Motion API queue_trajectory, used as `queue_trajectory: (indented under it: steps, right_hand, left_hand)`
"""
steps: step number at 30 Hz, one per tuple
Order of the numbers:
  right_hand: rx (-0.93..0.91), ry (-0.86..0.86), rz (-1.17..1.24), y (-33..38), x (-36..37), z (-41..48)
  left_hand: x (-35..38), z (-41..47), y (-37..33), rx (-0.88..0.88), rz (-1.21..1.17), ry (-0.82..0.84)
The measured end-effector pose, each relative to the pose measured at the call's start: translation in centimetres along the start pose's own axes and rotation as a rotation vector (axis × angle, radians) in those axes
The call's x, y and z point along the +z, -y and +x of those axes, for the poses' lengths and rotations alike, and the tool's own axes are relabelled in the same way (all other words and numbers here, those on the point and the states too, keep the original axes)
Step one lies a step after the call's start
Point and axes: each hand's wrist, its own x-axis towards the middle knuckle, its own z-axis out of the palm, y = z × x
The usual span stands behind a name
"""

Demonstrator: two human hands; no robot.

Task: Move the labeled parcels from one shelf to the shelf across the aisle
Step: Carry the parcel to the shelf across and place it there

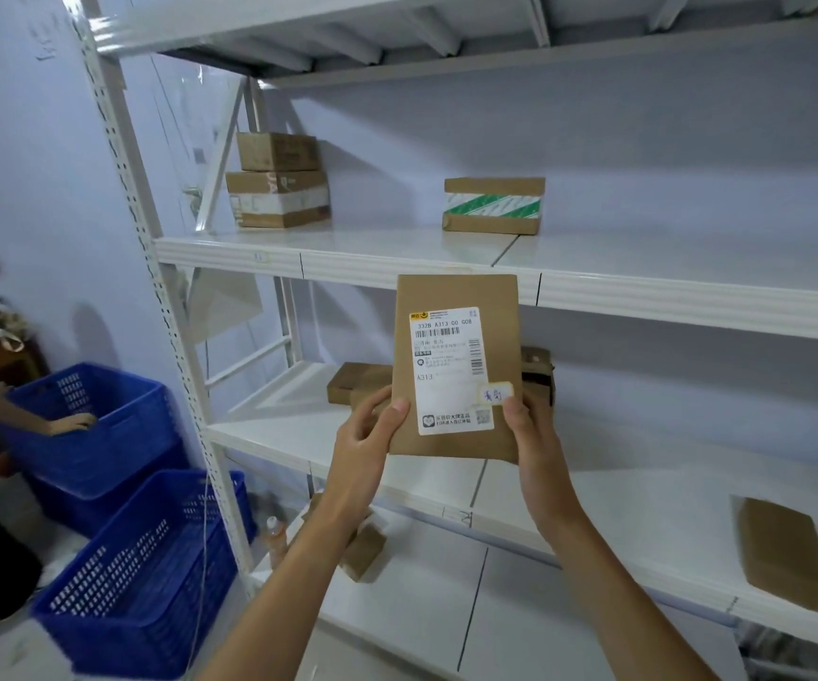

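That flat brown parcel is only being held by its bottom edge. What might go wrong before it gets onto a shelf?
Both hands, left and right, pinch only the lower corners of the upright labeled parcel, so it may tip or slip from that grip.

Small boxes already sit on the middle shelf right behind it; pushing it in might knock them.

The right thumb partly covers the handwritten sticker, which may smudge or peel.

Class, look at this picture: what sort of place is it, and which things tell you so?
Probably a parcel depot or stockroom: white metal shelving holding cardboard boxes, a labelled parcel in hand, blue crates.
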Motion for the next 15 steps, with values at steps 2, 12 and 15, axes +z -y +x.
queue_trajectory:
  steps: [2,12,15]
  right_hand:
    - [-0.017,-0.007,-0.011,-0.4,1.2,0.6]
    - [-0.074,-0.114,-0.125,1.3,9.3,6.2]
    - [-0.13,-0.144,-0.148,2.4,11.8,7.7]
  left_hand:
    - [-1.1,0.7,0.0,0.014,-0.027,0.003]
    - [-8.0,9.7,-2.7,0.091,-0.058,0.104]
    - [-10.0,12.8,-4.0,0.118,-0.06,0.162]
